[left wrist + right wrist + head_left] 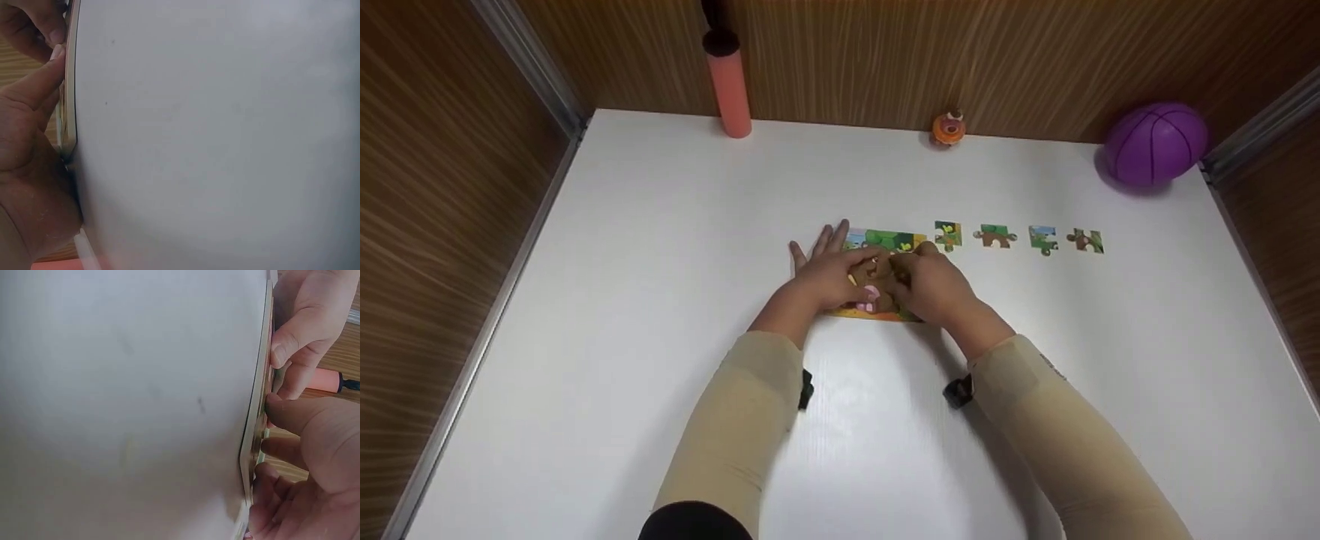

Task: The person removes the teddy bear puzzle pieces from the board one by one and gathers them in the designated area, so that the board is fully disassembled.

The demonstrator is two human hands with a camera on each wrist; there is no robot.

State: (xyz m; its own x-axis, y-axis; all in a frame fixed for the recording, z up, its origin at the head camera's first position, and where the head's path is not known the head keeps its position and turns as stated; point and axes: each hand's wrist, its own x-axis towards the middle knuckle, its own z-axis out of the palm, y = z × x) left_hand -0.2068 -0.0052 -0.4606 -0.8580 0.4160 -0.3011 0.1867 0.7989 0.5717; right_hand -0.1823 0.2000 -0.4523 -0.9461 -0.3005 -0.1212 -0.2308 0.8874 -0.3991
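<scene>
A partly covered jigsaw puzzle (894, 240) with a brown animal picture lies in its thin tray on the white table. My left hand (829, 281) rests across its left side, thumb and index finger on the picture, the other fingers spread past the edge. Over the right side, my right hand (934, 285) pinches a brown puzzle piece (901, 271) between thumb and index finger, low on the picture; its outline is mostly hidden. The right wrist view shows the right thumb (287, 410) touching the puzzle, the remaining fingers curled.
To the right lie loose puzzle pieces in a row: a green one (948, 235), a brown-and-green one (995, 236), another green one (1043, 238) and a brown one (1086, 240). Along the back stand a pink cylinder (731, 94), an orange toy (949, 129) and a purple ball (1156, 146).
</scene>
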